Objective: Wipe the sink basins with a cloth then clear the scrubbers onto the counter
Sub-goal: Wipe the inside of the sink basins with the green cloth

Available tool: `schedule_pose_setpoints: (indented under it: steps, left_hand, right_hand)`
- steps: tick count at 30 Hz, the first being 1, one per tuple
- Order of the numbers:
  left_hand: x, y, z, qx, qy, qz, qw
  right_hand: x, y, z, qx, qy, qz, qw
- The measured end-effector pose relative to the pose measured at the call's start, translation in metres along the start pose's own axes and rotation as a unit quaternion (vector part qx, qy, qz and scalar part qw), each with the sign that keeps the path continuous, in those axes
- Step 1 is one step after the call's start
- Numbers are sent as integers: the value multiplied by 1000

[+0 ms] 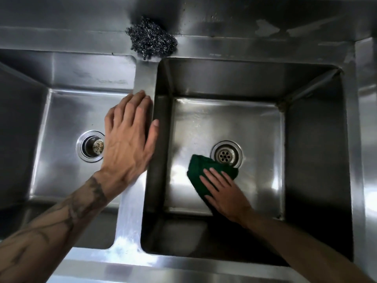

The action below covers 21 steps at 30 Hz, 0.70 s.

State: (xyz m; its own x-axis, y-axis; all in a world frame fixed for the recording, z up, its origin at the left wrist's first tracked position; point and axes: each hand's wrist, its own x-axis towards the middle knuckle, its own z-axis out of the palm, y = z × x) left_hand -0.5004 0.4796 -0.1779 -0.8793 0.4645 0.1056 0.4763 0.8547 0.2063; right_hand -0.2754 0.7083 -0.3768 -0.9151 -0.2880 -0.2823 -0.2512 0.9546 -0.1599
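A steel double sink fills the view. My right hand [223, 193] is down in the right basin [314, 139], fingers flat, pressing a dark green cloth [199, 167] onto the basin floor just left of the drain [226, 153]. My left hand [129, 135] rests palm down, fingers spread, on the divider [142, 78] between the basins and holds nothing. A steel wool scrubber [153, 38] lies on the back ledge, at the far end of the divider.
The left basin [61, 111] has a drain with a plug [91, 146], partly hidden by my left hand. The steel backsplash [255, 19] rises behind the ledge. A flat steel rim [367, 129] runs along the right side.
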Motion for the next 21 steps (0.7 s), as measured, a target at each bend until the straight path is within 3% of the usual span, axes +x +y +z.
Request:
schedule_pose_setpoints:
  steps: [4,7,11,13,16,21]
  left_hand:
    - [-21,3,4,-17,-1,-7,1000]
    - [-21,4,6,-33,6,-7,999]
    - [-21,6,6,-40,3,-9,999]
    - [-22,6,7,-40,3,-8,999]
    - [-20,5,7,-36,5,-9,999]
    - [-22,8,5,-31,5,-13,999]
  right_hand:
    - [-43,43,2,-27,-28,24,999]
    - [-32,31,0,-18,-20,9,1000]
    - [-3,5,-4,-2,-15,-108,994]
    - [-2,17,-5,-12,-17,-127,992]
    - [-39,62,0,-45,-21,-41,998]
    - [-67,109,-12,-7,-18,201,979]
